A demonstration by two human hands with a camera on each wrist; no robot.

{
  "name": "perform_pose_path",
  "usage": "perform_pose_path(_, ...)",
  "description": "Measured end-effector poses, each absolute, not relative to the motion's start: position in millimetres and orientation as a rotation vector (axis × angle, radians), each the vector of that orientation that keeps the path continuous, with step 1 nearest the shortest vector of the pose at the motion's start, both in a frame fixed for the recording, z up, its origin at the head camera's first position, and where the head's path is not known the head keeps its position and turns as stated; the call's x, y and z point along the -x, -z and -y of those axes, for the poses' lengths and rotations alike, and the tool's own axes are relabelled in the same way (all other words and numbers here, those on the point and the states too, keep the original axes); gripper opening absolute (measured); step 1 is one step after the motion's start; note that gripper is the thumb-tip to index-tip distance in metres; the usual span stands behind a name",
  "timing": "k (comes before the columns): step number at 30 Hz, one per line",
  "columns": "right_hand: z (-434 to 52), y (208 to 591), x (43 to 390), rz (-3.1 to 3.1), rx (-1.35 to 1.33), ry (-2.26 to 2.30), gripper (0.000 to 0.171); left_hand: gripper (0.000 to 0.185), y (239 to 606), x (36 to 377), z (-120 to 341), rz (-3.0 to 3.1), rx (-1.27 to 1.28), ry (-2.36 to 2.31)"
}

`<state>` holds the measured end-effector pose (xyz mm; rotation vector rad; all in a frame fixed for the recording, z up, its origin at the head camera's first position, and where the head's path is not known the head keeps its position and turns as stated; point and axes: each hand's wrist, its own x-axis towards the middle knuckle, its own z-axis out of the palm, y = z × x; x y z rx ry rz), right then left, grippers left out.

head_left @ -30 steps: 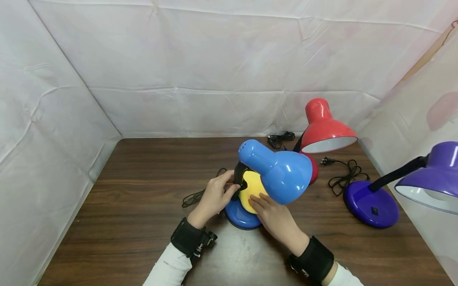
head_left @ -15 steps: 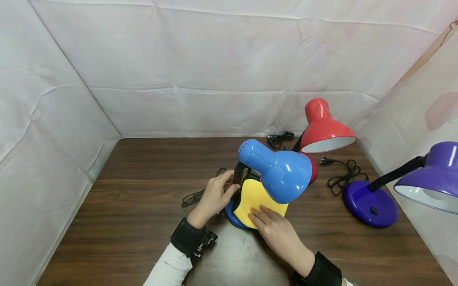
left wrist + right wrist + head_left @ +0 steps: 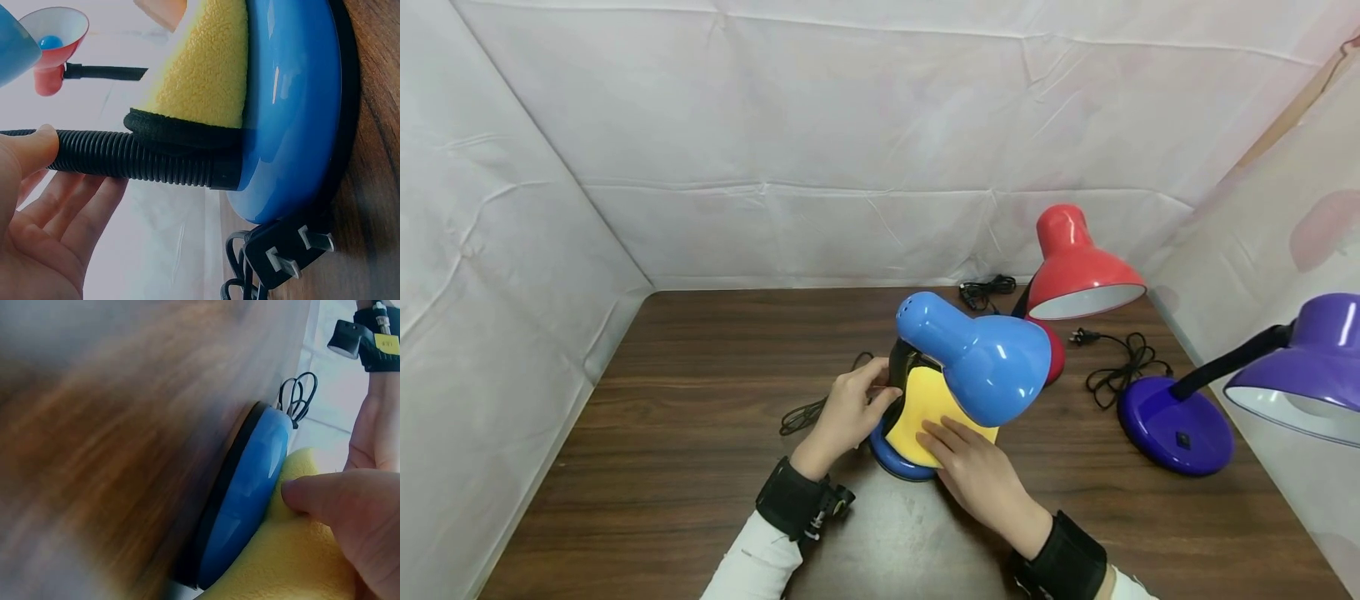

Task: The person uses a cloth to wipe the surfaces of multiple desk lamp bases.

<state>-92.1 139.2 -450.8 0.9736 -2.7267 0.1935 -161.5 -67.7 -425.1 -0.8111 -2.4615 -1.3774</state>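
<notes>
A blue desk lamp (image 3: 1000, 371) stands on the table, its shade leaning right. My left hand (image 3: 847, 407) grips its black ribbed gooseneck (image 3: 134, 155), thumb on one side and fingers on the other. A fluffy yellow cloth (image 3: 913, 417) with a black edge lies over the lamp's blue base (image 3: 290, 106). On that cloth rests my right hand (image 3: 981, 475), its fingers laid out fairly straight. In the right wrist view the thumb (image 3: 325, 494) touches the cloth, while the other fingers are mostly hidden. The shade covers part of the cloth in the head view.
Behind the blue lamp stands a red lamp (image 3: 1082, 275). A purple lamp (image 3: 1176, 425) is at the right, beside a coiled black cord (image 3: 1123, 371). More cord (image 3: 805, 415) lies left of the blue base, with its plug (image 3: 284, 253). White sheeting (image 3: 820, 150) surrounds the table.
My right hand slid the yellow cloth toward the front of the base, then slightly back up. The left hand kept its grip on the gooseneck.
</notes>
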Motion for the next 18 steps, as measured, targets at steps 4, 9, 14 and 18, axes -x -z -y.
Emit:
perform_pose_path(4,-138.8,451.3,97.7,2.764,-0.944,-0.207,0.048,0.028,424.6,161.0,67.7,2.456,0.803,1.377)
perform_pose_path(9,-138.0,450.5,105.9,2.779,-0.91,-0.242,0.043,0.027,425.6,161.2,67.5,2.447,0.795,1.372)
perform_pose_path(14,-138.3,450.2,113.0,2.761,-0.889,-0.218,0.038,0.027,426.7,161.1,67.3,2.451,0.791,1.379)
perform_pose_path(18,-137.2,452.0,119.3,2.7,-0.885,-0.175,0.033,0.027,427.2,161.2,67.6,2.449,0.794,1.376)
